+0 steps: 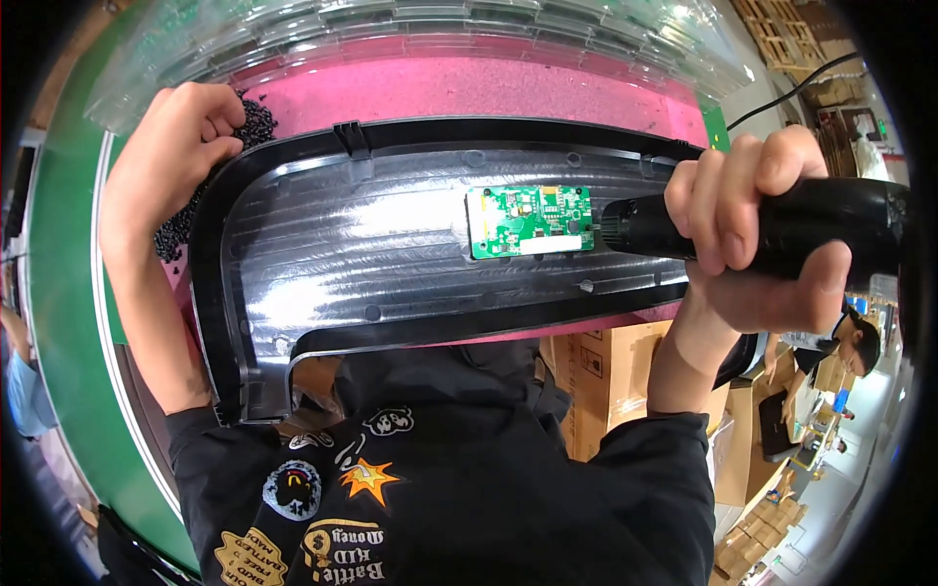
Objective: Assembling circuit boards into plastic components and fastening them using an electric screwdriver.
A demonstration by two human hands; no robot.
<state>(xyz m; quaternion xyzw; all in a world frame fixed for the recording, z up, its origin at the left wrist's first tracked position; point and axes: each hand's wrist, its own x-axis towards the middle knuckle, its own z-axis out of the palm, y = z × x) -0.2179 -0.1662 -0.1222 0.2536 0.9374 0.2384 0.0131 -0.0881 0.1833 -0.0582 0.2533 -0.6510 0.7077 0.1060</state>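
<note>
A large black plastic housing (pixel 391 249) with a raised rim lies hollow side up in front of me. A green circuit board (pixel 532 221) with a white strip sits inside it, right of the middle. My right hand (pixel 752 215) grips a black electric screwdriver (pixel 831 220), whose nose is at the board's right edge; I cannot tell if its bit touches a screw. At the far left corner of the housing, my left hand (pixel 181 146) has its fingers curled at a pile of small black screws (pixel 256 119). Whatever is between those fingertips is hidden.
Pink matting (pixel 391 83) covers the green bench (pixel 73 293) under the housing. Stacked clear plastic trays (pixel 420 34) stand along the back. A black cable (pixel 791 93) runs at the upper right. Cardboard boxes (pixel 620 376) are below the bench's near edge, and another person (pixel 831 337) is off right.
</note>
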